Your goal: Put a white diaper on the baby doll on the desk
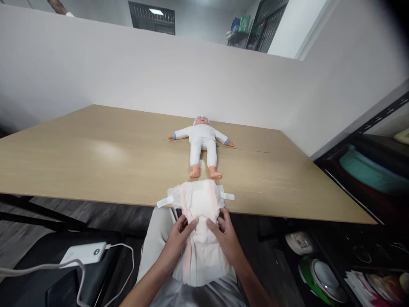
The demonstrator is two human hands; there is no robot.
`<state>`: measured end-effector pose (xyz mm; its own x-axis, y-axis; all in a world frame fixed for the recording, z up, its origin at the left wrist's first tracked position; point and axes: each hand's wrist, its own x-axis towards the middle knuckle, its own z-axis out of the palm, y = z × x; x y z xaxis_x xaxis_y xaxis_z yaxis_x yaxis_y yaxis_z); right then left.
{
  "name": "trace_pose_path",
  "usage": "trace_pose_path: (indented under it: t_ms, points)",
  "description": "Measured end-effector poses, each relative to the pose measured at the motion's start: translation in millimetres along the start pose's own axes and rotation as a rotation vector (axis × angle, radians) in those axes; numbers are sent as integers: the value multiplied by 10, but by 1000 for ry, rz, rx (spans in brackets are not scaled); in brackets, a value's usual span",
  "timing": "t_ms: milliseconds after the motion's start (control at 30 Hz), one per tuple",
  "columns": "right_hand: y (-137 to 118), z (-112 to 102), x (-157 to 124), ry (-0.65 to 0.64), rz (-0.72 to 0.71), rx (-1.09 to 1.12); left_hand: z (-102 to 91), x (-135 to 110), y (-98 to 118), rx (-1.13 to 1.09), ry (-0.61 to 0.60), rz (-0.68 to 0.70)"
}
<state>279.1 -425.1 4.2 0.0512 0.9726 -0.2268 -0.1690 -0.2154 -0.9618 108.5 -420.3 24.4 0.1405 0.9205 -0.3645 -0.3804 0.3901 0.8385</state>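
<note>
An unfolded white diaper (204, 256) hangs over the table's front edge and down across my lap, its two side tapes spread outward. My left hand (180, 234) pinches its left side, the thumb on the inner face and the fingers behind. On the opposite side my right hand (225, 232) grips it the same way. Just beyond the diaper's far end lies a baby doll (203, 145) on its back, feet toward me and arms stretched sideways. It wears a white outfit with blue cuffs and a patterned cap.
The doll rests on a wooden table (111, 170) set against a white wall. At my left, a white power bank (84, 253) with a cable lies on a black chair (35, 251). Dark shelves with several items, including a teal basin (372, 170), stand at the right.
</note>
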Motion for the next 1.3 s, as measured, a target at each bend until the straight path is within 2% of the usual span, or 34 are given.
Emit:
trace_pose_path:
  t_ms: [100, 167, 267, 333, 400, 467, 567, 633, 700, 767, 867, 933, 1000, 1067, 1133, 1200, 1300]
  points:
    - [56, -78, -17, 38, -34, -183, -42, 55, -14, 15, 24, -47]
    - [55, -130, -44, 137, -122, -385, -56, 85, 13, 36, 63, -75]
    - [-24, -165, -57, 415, -347, -676, -78, 138, 50, 77, 122, -120]
    - [-138, -131, -9, 529, -545, -797, -104, 182, 36, 112, 111, -144]
    - [-288, -47, 105, 458, -713, -895, -136, 224, -10, 153, 77, -146]
    - [-434, 67, 282, 264, -794, -988, -168, 254, -67, 211, 62, -126]
    - [-556, 217, 590, -11, -775, -1098, -210, 261, -87, 333, 67, -78]
    - [-553, 260, 755, -121, -715, -1139, -249, 239, 3, 414, 29, -56]
    - [-508, 254, 853, -182, -650, -1171, -310, 202, 209, 519, -31, -18]
    - [-457, 222, 890, -213, -606, -1208, -382, 172, 517, 691, -126, 46]
    - [-419, 186, 889, -223, -593, -1249, -437, 240, 1033, 974, -335, 191]
    - [-420, 184, 886, -220, -599, -1254, -389, 439, 1305, 1055, -342, 355]
    - [-427, 192, 889, -218, -609, -1256, -273, 782, 1471, 1144, -270, 600]
    - [-432, 198, 895, -216, -612, -1262, -125, 1223, 1548, 1351, -295, 820]
    - [-431, 200, 900, -214, -608, -1270, 22, 1668, 1573, 1586, -286, 956]
    - [-426, 198, 902, -214, -610, -1272, 146, 2029, 1569, 1796, -396, 1028]
    - [-423, 199, 900, -203, -621, -1264, 281, 2345, 1524, 1941, -688, 1086]
